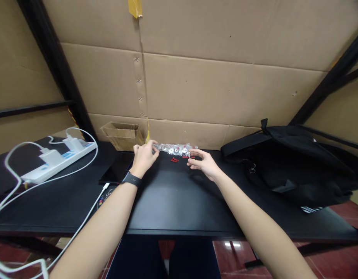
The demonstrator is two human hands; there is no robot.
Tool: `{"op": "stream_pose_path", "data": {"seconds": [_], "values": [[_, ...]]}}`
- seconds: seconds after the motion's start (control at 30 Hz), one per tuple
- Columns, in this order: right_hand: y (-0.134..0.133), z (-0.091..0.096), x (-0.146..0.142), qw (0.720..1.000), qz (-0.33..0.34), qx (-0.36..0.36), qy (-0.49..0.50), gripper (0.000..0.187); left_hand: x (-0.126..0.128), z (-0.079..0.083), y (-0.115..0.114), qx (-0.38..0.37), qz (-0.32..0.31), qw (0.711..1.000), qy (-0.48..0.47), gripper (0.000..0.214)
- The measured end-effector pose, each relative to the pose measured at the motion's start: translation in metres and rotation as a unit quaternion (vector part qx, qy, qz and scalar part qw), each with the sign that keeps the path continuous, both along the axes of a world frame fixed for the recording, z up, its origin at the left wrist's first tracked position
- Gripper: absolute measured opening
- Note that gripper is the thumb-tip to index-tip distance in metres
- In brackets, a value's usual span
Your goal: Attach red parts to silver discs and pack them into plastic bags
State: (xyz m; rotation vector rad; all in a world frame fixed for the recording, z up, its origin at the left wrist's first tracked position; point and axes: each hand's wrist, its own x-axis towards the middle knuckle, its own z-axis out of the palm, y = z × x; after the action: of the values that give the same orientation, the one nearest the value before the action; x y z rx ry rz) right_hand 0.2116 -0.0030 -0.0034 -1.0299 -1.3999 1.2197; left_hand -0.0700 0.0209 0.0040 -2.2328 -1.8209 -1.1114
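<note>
Clear packets [176, 148], lying in a row at twelve o'clock on the black surface [179, 201], close to the cardboard wall [185, 93]. Seem to contain shiny, roundish pieces, too small to name. Loose red pieces [174, 159] just nearer, out on the surface, with more beside the right fingertips. By the look of it, not far along: a few red pieces out in the open, packets apparently filled, nothing visibly finished; impossible to count what remains.

Left hand [144, 154] at eleven, by the packets' left end; grip narrow, fingertips bunched, cannot tell if pinching anything. Right hand [203, 163] at one, by their right end; grip narrow and curled, cannot tell if holding a packet edge or a red piece.

Farther out, between ten and eleven, an open cardboard box [126, 144], flaps raised, inside mostly hidden. Toward ten, a flat dark device [113, 170]; beyond, a white power strip [48, 170] with two plugs seated. At three, a slumped black bag [301, 166], contents out of sight.
</note>
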Motion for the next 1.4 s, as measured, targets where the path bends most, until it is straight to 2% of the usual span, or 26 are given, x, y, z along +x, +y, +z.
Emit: {"op": "stream_pose_path", "data": {"seconds": [0.07,0.13,0.3,0.43,0.5,0.57,0.63,0.7,0.8,0.97,1.17,1.3,1.4], "values": [[0.001,0.002,0.005,1.000,0.003,0.016,-0.003,0.052,0.010,0.004,-0.012,-0.030,-0.097,0.994,0.031,0.017],[0.001,0.004,0.009,1.000,0.005,0.027,-0.006,0.052,0.022,0.006,-0.026,-0.070,-0.167,0.980,0.082,0.012],[-0.002,0.012,0.016,0.997,0.004,0.054,-0.061,0.052,0.053,0.001,-0.056,-0.113,-0.290,0.937,0.161,0.017],[-0.005,0.023,0.024,0.978,0.012,0.116,-0.176,0.051,0.065,-0.004,-0.065,-0.133,-0.362,0.904,0.182,0.027],[-0.008,0.029,0.030,0.948,0.025,0.166,-0.271,0.052,0.067,-0.007,-0.067,-0.135,-0.377,0.896,0.189,0.033],[-0.012,0.037,0.036,0.906,0.049,0.197,-0.372,0.055,0.068,-0.010,-0.069,-0.132,-0.382,0.893,0.198,0.038],[-0.017,0.043,0.039,0.868,0.077,0.203,-0.446,0.056,0.069,-0.014,-0.071,-0.128,-0.373,0.896,0.203,0.041],[-0.024,0.048,0.041,0.847,0.102,0.193,-0.485,0.057,0.071,-0.017,-0.073,-0.130,-0.359,0.902,0.200,0.042],[-0.032,0.051,0.040,0.835,0.136,0.158,-0.509,0.054,0.071,-0.019,-0.075,-0.145,-0.349,0.905,0.195,0.043],[-0.036,0.044,0.035,0.801,0.154,0.121,-0.565,0.032,0.069,-0.018,-0.076,-0.167,-0.364,0.900,0.176,0.043],[-0.033,0.031,0.020,0.795,0.121,0.172,-0.569,0.040,0.067,-0.017,-0.075,-0.179,-0.376,0.893,0.169,0.044],[-0.036,0.036,0.021,0.794,0.154,0.186,-0.558,0.052,0.067,-0.015,-0.074,-0.183,-0.378,0.890,0.178,0.044],[-0.035,0.039,0.023,0.800,0.175,0.186,-0.542,0.050,0.066,-0.015,-0.073,-0.180,-0.392,0.887,0.165,0.043]]}}
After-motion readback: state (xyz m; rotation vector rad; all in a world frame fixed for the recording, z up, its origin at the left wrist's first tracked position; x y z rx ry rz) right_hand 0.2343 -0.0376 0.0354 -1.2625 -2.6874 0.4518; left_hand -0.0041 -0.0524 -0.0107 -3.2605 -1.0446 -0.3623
